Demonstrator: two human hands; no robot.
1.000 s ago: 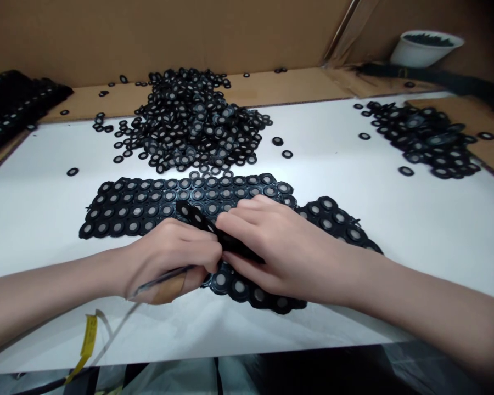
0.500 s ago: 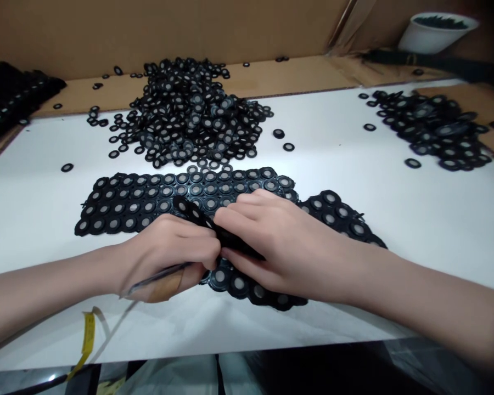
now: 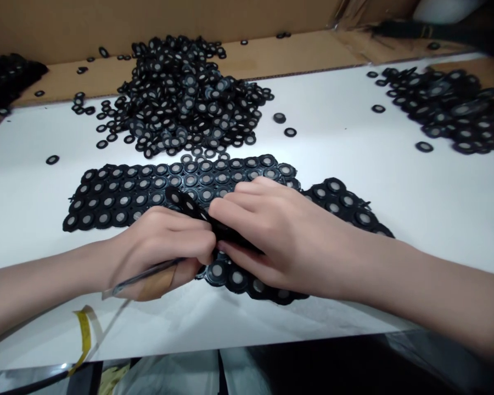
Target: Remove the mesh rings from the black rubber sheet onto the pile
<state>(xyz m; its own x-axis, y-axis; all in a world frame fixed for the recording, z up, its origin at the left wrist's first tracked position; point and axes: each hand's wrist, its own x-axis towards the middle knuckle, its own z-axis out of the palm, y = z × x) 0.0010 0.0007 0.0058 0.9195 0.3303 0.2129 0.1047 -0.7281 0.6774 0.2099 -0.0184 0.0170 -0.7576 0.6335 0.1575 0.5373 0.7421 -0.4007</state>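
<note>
"Where is the folded black disc sheet [image 3: 237, 277] lying?"

"It's sitting at the near middle of the white work surface [image 3: 325, 104], one edge rising between the two hands. The hands are covering its middle, so I'm not making out how it's folding there."

"And the hands?"

"The left hand [image 3: 160, 241] is curling tight, pinching the raised edge, fingertips hiding. It's also holding a thin, shiny tool [image 3: 146, 276] (a tan bandage [image 3: 158, 282] is wrapping a digit beneath it), whose tip I can't tell. The right hand [image 3: 271, 230] is grasping the sheet from the other side, its thumb partly showing."

"What's lying around them?"

"A four-row disc sheet [image 3: 119, 186] is lying flat just behind, the hands hiding part of its near edge. Another disc section [image 3: 348, 201] is poking out beyond the right hand; whether it's joining either sheet, I can't tell."

"Farther out?"

"A heap of loose discs [image 3: 189, 99] is spreading behind, and a smaller disc pile [image 3: 448, 109] is resting at far right. The frame is cutting off a white container [image 3: 448, 8] and a dark stack [image 3: 8, 77]. A yellow tag [image 3: 84, 334] is hanging by the near left edge."
</note>
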